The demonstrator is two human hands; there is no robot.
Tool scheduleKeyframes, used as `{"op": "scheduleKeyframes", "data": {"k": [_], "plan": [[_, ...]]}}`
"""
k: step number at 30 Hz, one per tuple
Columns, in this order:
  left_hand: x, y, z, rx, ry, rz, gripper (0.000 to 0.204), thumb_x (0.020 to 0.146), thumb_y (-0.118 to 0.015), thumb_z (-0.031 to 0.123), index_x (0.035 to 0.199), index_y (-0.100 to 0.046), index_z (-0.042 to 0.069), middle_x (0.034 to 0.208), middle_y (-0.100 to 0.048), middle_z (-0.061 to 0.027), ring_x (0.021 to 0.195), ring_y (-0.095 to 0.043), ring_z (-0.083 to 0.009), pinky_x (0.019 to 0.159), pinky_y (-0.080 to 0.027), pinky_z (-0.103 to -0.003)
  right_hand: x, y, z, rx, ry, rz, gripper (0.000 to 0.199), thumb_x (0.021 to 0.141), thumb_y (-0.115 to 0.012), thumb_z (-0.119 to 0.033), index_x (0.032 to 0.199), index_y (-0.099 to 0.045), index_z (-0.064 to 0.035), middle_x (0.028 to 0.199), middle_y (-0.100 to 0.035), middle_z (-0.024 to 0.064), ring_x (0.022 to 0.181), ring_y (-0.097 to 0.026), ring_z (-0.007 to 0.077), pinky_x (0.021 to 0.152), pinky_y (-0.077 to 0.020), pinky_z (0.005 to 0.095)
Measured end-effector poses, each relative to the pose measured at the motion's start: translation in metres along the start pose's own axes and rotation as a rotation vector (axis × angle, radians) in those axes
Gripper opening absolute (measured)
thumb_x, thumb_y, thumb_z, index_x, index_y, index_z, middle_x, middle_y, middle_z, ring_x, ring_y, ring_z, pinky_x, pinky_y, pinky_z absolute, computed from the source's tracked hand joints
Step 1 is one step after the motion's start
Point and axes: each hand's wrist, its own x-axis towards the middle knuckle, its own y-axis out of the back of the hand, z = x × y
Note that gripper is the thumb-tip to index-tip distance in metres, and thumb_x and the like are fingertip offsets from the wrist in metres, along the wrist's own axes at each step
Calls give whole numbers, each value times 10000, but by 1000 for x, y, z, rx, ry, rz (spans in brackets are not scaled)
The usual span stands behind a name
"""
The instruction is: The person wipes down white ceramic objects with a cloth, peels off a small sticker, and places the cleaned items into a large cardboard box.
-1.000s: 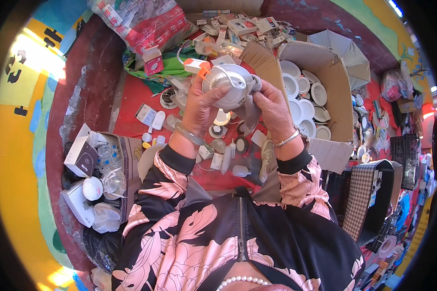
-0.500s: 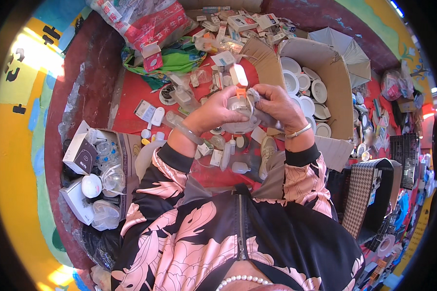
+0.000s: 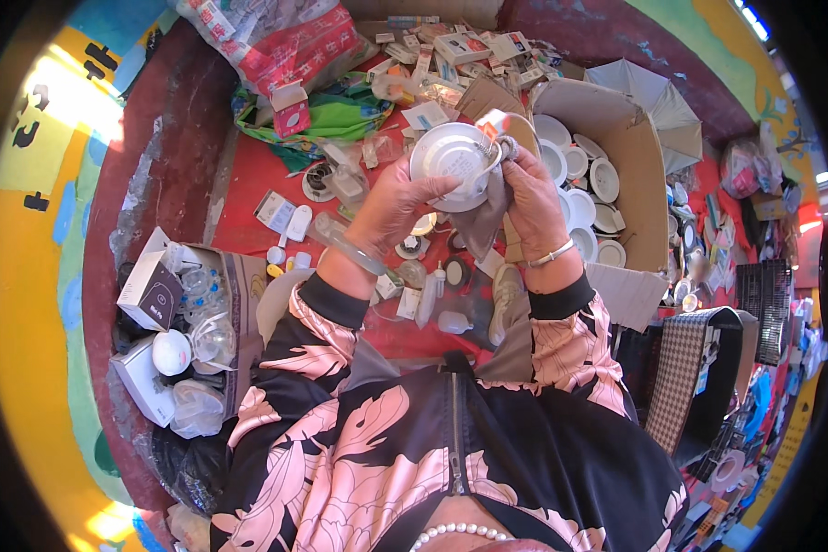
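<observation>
Up in front of me is a round white downlight, its labelled back turned toward me. A metal spring, a pale cable and an orange connector show at its right side. My left hand grips the lamp by its left edge, thumb over the back. In my right hand a grey cloth is bunched and pressed against the lamp's right side; its loose end hangs below. The right fingertips are partly hidden by the cloth and cable.
To the right stands a cardboard box of round white lamps. Small boxes are heaped at the back beside a red and white sack. A box of clear plastic parts sits at left. Bottles lie below my hands.
The downlight has tipped so its broad round back now faces me. Both hands have shifted and turned with it, and the cloth hangs lower in plainer view.
</observation>
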Motion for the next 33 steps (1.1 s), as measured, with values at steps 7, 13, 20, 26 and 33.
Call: {"op": "scheduleKeyframes", "data": {"k": [7, 13, 20, 26, 33], "plan": [[-2, -4, 0, -5, -67, 28, 393, 794, -650, 63, 1153, -506, -5, 1046, -602, -87, 934, -595, -172, 819, -488, -311, -3, 1, -6, 114, -148, -94, 219, 915, -481, -83, 1109, -538, 1, 1006, -607, 62, 886, -590, 134, 790, -483, 261], [1, -10, -8, -155, -177, 187, 368, 808, -622, 69, 1149, -504, -6, 1055, -599, -97, 949, -592, -192, 854, -474, -333, -4, -13, 10, 110, -79, -60, 237, 919, -453, -81, 1130, -528, -7, 1018, -602, 50, 894, -583, 125, 787, -476, 260], [11, 0, -17, -430, -254, 288, 379, 831, -594, 98, 1186, -480, 28, 1100, -579, -96, 998, -568, -222, 883, -455, -364, -11, -46, 48, 9, -4, 40, 307, 866, -490, -11, 1173, -498, -16, 1033, -571, 16, 932, -539, 97, 827, -424, 232], [12, 3, -25, -493, -217, 256, 411, 833, -618, 149, 1201, -478, 31, 1133, -569, -84, 1048, -541, -219, 931, -418, -379, -15, -54, 56, 46, 81, 96, 350, 878, -472, -17, 1227, -448, -36, 1115, -540, 27, 959, -527, 107, 839, -422, 233], [5, -9, -6, -329, -214, 182, 416, 830, -625, 136, 1205, -470, 41, 1148, -559, -78, 1055, -535, -202, 918, -432, -372, -9, -40, 43, 124, 32, 166, 238, 924, -445, -123, 1141, -521, -60, 1020, -575, 21, 893, -547, 97, 775, -448, 240]]}}
